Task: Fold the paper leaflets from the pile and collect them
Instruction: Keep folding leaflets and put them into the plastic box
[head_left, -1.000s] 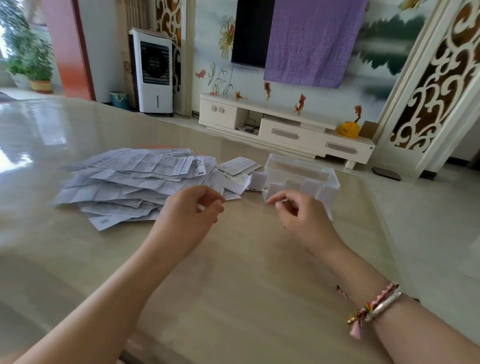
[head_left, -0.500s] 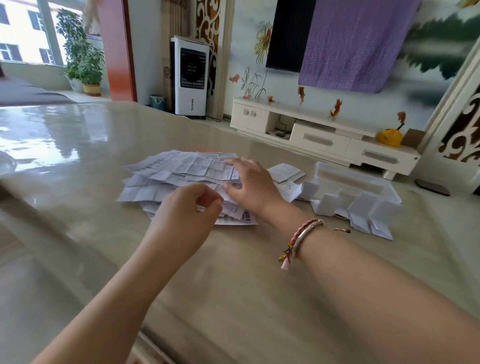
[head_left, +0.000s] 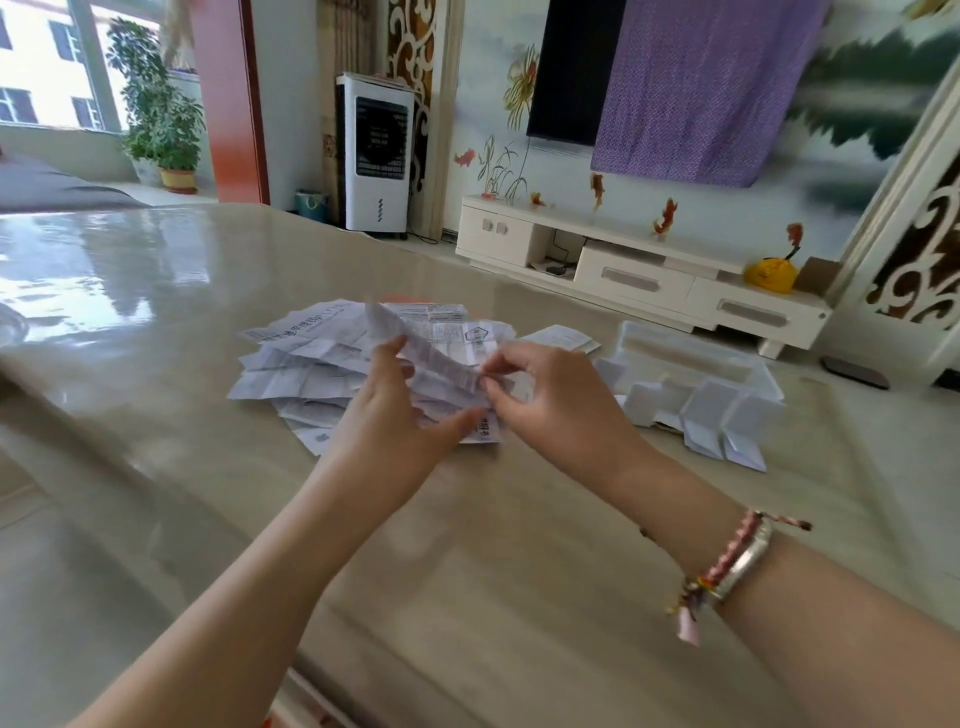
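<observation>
A pile of printed white leaflets (head_left: 306, 358) lies spread on the beige table (head_left: 467, 571). One leaflet (head_left: 431, 358) is lifted off the pile and held between both hands, tilted up at its far end. My left hand (head_left: 389, 426) grips its near left edge with thumb and fingers. My right hand (head_left: 550, 400) pinches its right edge. Several folded leaflets (head_left: 711, 421) lean in a row against a clear plastic box (head_left: 691, 353) to the right.
The glossy table runs far to the left and toward me. A small folded paper (head_left: 561, 338) lies between the pile and the box. Beyond the table stand a white TV cabinet (head_left: 639, 275) and a white air cooler (head_left: 376, 156).
My right hand left the box, reached over to the pile and picked up a leaflet. My left hand moved forward and took hold of the same sheet. The view swung left.
</observation>
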